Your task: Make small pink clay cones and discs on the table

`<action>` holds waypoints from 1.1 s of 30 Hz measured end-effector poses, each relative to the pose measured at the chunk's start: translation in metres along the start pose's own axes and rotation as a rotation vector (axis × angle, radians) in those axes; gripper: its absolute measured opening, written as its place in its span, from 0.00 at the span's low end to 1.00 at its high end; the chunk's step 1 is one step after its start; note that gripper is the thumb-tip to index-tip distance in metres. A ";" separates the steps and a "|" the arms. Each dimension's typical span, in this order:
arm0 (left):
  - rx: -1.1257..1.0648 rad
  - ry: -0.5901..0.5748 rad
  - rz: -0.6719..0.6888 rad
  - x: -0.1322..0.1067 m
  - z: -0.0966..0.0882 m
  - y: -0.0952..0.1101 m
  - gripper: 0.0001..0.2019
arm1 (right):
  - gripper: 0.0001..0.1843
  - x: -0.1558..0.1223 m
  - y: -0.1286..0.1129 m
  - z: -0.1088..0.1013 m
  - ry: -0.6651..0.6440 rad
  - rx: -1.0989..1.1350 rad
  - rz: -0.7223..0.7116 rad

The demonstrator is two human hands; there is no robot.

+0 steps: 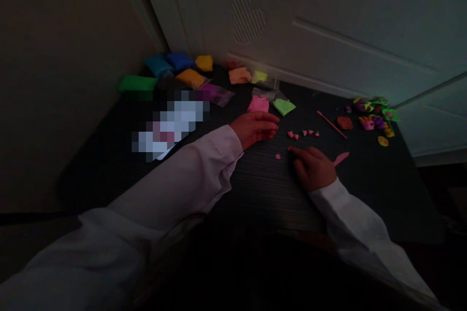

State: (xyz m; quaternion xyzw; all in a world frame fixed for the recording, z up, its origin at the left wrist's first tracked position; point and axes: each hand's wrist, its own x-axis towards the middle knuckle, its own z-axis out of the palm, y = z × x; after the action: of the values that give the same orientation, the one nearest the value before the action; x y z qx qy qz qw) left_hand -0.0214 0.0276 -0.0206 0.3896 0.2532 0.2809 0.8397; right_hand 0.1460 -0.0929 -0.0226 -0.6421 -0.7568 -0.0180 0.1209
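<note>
My left hand [255, 129] hovers over the table just in front of a pink clay packet [259, 104], its fingers stretched out and slightly bent. My right hand [314, 167] rests on the table with the index finger extended onto a small pink clay piece [290, 148]; the other fingers curl under. A flat pink clay dot [278, 156] lies to the left of that fingertip. Beyond the hands sits a row of several tiny pink clay pieces with green tops [310, 132]. From behind my right hand sticks out a pink plastic knife [342, 158], its other end hidden.
A lit phone [182, 121], its screen blurred out, lies at left. Coloured clay packets [180, 61] line the back. A light green packet [284, 106] and a thin pink stick [332, 124] are farther right, near small clay figures [379, 114]. A white panel [328, 53] borders the table behind.
</note>
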 end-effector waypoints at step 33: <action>0.014 0.030 -0.034 -0.002 0.002 0.004 0.06 | 0.15 0.009 0.001 -0.004 0.107 0.200 0.070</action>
State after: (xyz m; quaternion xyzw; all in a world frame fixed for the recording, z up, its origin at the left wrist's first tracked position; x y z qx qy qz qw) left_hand -0.0226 0.0272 -0.0160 0.3869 0.2742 0.2707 0.8378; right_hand 0.1457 -0.0843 -0.0172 -0.6510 -0.7243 0.0276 0.2253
